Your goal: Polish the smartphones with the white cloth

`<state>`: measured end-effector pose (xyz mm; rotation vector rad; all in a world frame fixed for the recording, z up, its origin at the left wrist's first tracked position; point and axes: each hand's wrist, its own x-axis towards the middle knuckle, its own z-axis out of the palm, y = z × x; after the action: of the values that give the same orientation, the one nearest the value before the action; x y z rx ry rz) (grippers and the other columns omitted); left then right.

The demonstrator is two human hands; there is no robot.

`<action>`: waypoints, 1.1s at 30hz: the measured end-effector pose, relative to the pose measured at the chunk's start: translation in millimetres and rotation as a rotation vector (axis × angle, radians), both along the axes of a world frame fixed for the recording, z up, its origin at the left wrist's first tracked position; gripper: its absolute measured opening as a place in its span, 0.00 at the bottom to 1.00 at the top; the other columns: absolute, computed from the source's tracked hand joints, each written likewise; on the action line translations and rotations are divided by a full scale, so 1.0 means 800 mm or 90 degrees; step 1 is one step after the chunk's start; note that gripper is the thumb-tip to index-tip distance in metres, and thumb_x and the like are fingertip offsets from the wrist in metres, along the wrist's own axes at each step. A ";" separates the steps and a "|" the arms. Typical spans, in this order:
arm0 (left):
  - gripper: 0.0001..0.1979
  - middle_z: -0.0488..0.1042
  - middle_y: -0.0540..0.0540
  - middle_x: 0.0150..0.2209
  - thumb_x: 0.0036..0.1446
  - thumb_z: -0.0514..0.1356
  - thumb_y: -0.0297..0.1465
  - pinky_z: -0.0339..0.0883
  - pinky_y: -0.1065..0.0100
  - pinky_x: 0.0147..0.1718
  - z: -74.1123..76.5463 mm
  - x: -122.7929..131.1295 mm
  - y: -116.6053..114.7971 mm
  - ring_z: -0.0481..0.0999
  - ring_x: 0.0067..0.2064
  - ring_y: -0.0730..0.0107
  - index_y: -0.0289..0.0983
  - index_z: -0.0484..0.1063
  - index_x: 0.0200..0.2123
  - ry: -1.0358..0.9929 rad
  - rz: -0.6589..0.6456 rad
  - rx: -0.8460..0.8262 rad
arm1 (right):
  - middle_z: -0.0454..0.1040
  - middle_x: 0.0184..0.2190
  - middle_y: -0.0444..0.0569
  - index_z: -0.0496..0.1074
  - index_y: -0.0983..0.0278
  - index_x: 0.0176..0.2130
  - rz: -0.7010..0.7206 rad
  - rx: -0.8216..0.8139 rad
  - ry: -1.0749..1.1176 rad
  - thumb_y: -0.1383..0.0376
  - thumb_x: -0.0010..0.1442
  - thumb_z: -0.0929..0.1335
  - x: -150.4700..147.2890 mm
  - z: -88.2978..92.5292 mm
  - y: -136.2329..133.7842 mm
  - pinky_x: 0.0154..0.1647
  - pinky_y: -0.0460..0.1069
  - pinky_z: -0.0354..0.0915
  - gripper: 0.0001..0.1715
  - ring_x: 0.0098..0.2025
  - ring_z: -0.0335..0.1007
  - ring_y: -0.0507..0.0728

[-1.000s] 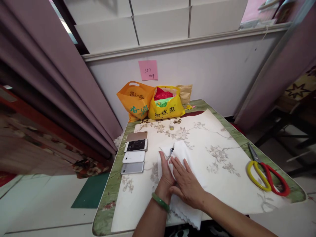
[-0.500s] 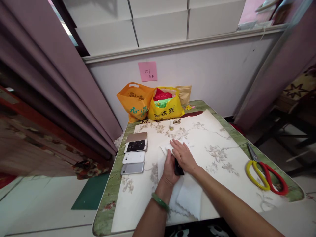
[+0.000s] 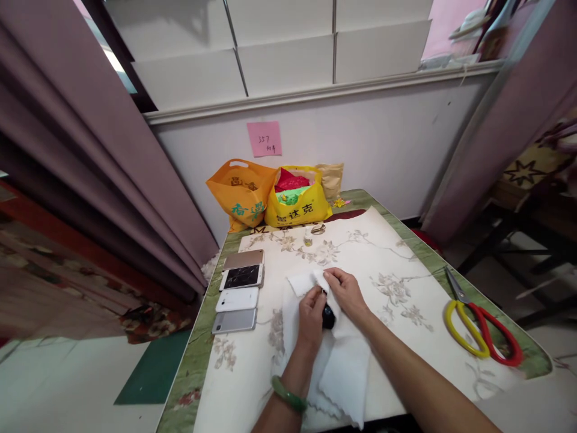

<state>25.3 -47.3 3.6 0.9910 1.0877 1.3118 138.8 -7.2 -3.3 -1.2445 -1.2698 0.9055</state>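
Observation:
A small black object [image 3: 329, 317] lies on a white cloth [image 3: 346, 368] near the table's front; what it is cannot be made out fully. My left hand [image 3: 312, 316] is closed at its left side, the fingertips pinched at its upper end on something too small to name. Just to the right, my right hand [image 3: 347, 293] pinches the cloth's edge beside the black object. A green bangle circles my left wrist.
Several phones [image 3: 237, 300] lie in a column at the left. Scissors [image 3: 473, 325] with yellow and red handles rest at the right. An orange bag [image 3: 241, 198], a yellow bag [image 3: 297, 207] and a small bottle [image 3: 308, 237] stand at the back.
Both hands have gone from lying over the black object with fingers extended to pinching near its upper end. The cloth beside it is now lifted and folded. The view has shifted slightly.

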 end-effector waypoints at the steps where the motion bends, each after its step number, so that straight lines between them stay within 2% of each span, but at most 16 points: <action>1: 0.11 0.74 0.48 0.32 0.53 0.61 0.37 0.63 0.69 0.38 -0.001 0.000 0.000 0.70 0.35 0.70 0.34 0.74 0.36 0.059 0.002 0.025 | 0.75 0.29 0.45 0.75 0.64 0.33 -0.012 0.003 0.024 0.53 0.58 0.65 0.000 -0.004 0.001 0.37 0.48 0.63 0.18 0.33 0.68 0.55; 4: 0.12 0.73 0.49 0.30 0.55 0.59 0.38 0.61 0.70 0.35 -0.003 0.003 -0.001 0.67 0.33 0.70 0.35 0.73 0.36 0.183 0.002 0.069 | 0.74 0.28 0.45 0.74 0.64 0.32 -0.020 0.016 0.066 0.53 0.59 0.66 0.001 -0.011 -0.001 0.38 0.48 0.63 0.18 0.33 0.67 0.55; 8: 0.14 0.64 0.53 0.22 0.57 0.57 0.39 0.55 0.72 0.28 -0.001 0.008 -0.003 0.61 0.27 0.73 0.36 0.67 0.24 0.276 -0.002 0.084 | 0.74 0.30 0.45 0.74 0.64 0.33 -0.007 0.035 0.079 0.53 0.59 0.66 0.004 -0.010 -0.009 0.39 0.47 0.62 0.17 0.34 0.66 0.55; 11: 0.16 0.60 0.53 0.21 0.57 0.56 0.40 0.54 0.72 0.27 0.001 0.007 -0.003 0.59 0.27 0.73 0.36 0.65 0.22 0.244 0.006 0.072 | 0.72 0.28 0.44 0.73 0.64 0.32 0.002 0.041 0.074 0.53 0.60 0.65 0.007 -0.008 -0.013 0.36 0.46 0.61 0.17 0.32 0.64 0.54; 14: 0.17 0.59 0.53 0.22 0.57 0.57 0.42 0.55 0.73 0.27 -0.001 0.005 0.000 0.58 0.27 0.74 0.36 0.65 0.23 0.194 0.056 0.042 | 0.63 0.21 0.41 0.67 0.64 0.24 0.010 0.034 0.073 0.52 0.61 0.64 0.008 -0.008 -0.012 0.30 0.45 0.57 0.21 0.27 0.56 0.51; 16: 0.17 0.59 0.53 0.22 0.56 0.58 0.43 0.55 0.73 0.27 -0.003 0.007 0.001 0.58 0.27 0.74 0.36 0.64 0.23 0.180 0.078 0.027 | 0.59 0.19 0.40 0.64 0.63 0.22 0.026 0.023 0.086 0.51 0.60 0.65 0.008 -0.008 -0.011 0.28 0.45 0.56 0.23 0.25 0.53 0.51; 21: 0.18 0.58 0.54 0.22 0.56 0.56 0.43 0.55 0.73 0.26 0.006 0.019 0.003 0.57 0.26 0.74 0.37 0.61 0.22 0.166 0.150 0.010 | 0.60 0.21 0.40 0.65 0.63 0.24 0.024 0.006 0.122 0.51 0.59 0.65 0.009 -0.005 -0.012 0.30 0.45 0.57 0.21 0.27 0.54 0.51; 22: 0.18 0.58 0.54 0.21 0.56 0.55 0.42 0.55 0.73 0.26 0.012 0.019 0.004 0.57 0.26 0.74 0.37 0.61 0.21 0.184 0.145 0.018 | 0.60 0.21 0.40 0.65 0.63 0.25 0.010 0.002 0.139 0.51 0.59 0.66 0.010 -0.005 -0.013 0.30 0.45 0.57 0.20 0.27 0.54 0.51; 24: 0.17 0.58 0.54 0.20 0.56 0.55 0.41 0.54 0.72 0.26 0.026 0.015 0.007 0.58 0.26 0.74 0.38 0.60 0.20 0.257 0.067 0.059 | 0.61 0.21 0.40 0.65 0.63 0.25 -0.016 -0.012 0.191 0.51 0.59 0.66 0.012 -0.006 -0.014 0.29 0.45 0.57 0.20 0.26 0.54 0.51; 26: 0.17 0.60 0.54 0.19 0.55 0.56 0.38 0.54 0.72 0.26 0.039 0.007 0.011 0.59 0.25 0.74 0.37 0.61 0.18 0.366 -0.107 0.114 | 0.62 0.21 0.40 0.67 0.63 0.25 -0.008 -0.029 0.224 0.51 0.58 0.66 0.015 -0.007 -0.015 0.29 0.46 0.58 0.20 0.26 0.56 0.51; 27: 0.15 0.62 0.53 0.19 0.54 0.56 0.36 0.53 0.71 0.26 0.044 0.002 0.013 0.60 0.24 0.73 0.37 0.62 0.18 0.418 -0.159 0.137 | 0.64 0.21 0.40 0.68 0.63 0.25 0.011 -0.033 0.218 0.52 0.57 0.67 0.016 -0.008 -0.015 0.30 0.46 0.59 0.19 0.26 0.58 0.51; 28: 0.14 0.64 0.53 0.19 0.54 0.56 0.35 0.53 0.71 0.26 0.047 -0.002 0.014 0.61 0.24 0.73 0.37 0.64 0.18 0.462 -0.172 0.152 | 0.67 0.22 0.41 0.70 0.64 0.26 0.033 -0.031 0.200 0.52 0.56 0.68 0.017 -0.007 -0.015 0.32 0.46 0.61 0.18 0.27 0.60 0.52; 30: 0.13 0.66 0.51 0.19 0.53 0.56 0.33 0.53 0.70 0.26 0.048 -0.006 0.015 0.63 0.23 0.72 0.37 0.66 0.18 0.506 -0.136 0.159 | 0.73 0.27 0.44 0.74 0.64 0.29 0.059 -0.020 0.158 0.53 0.56 0.68 0.016 -0.006 -0.015 0.38 0.48 0.63 0.17 0.32 0.65 0.54; 33: 0.15 0.66 0.51 0.18 0.55 0.54 0.34 0.54 0.70 0.25 0.044 -0.004 0.013 0.63 0.23 0.71 0.37 0.67 0.19 0.465 -0.075 0.134 | 0.75 0.31 0.46 0.76 0.64 0.33 0.054 -0.019 0.142 0.51 0.57 0.67 0.013 -0.004 -0.014 0.43 0.50 0.63 0.19 0.36 0.67 0.56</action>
<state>21.8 -36.7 39.1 1.7436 1.4130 0.9919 149.2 -18.7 -6.5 -1.0864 -1.1413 1.0966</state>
